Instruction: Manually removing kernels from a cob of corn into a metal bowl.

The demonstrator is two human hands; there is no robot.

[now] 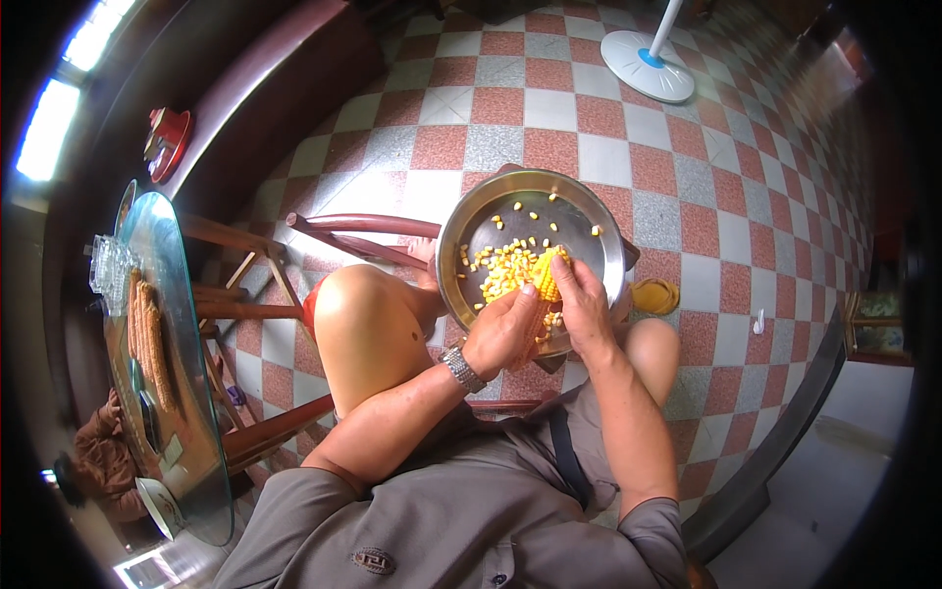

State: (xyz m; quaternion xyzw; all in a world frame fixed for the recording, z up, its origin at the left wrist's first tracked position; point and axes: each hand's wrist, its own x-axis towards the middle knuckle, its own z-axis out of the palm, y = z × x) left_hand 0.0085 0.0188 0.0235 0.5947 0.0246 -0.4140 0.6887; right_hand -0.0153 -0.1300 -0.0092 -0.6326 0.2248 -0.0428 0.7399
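Observation:
Both my hands hold one ear of corn point(545, 277) over a round metal basin point(465, 197). Yellow kernels cover its far end, while the part nearer me looks stripped to a reddish cob. My left hand point(502, 333), with a metal-band watch point(463, 369) on the wrist, grips the cob's near part. On the other side, my right hand point(583, 305) has its thumb pressed against the kernel-covered end. Loose corn kernels point(508, 266) are heaped in the basin's left half, and several lie scattered along its far side. My hands hide part of the basin's near side.
To the left, a glass-topped table point(193, 442) holds stripped corn cobs point(151, 339), a glass ashtray point(110, 269) and a white bowl point(158, 508). Another person point(107, 460) sits beyond it. A wooden chair or stool frame point(368, 224) stands left of the basin. A white stand base point(647, 68) rests on the checkered floor.

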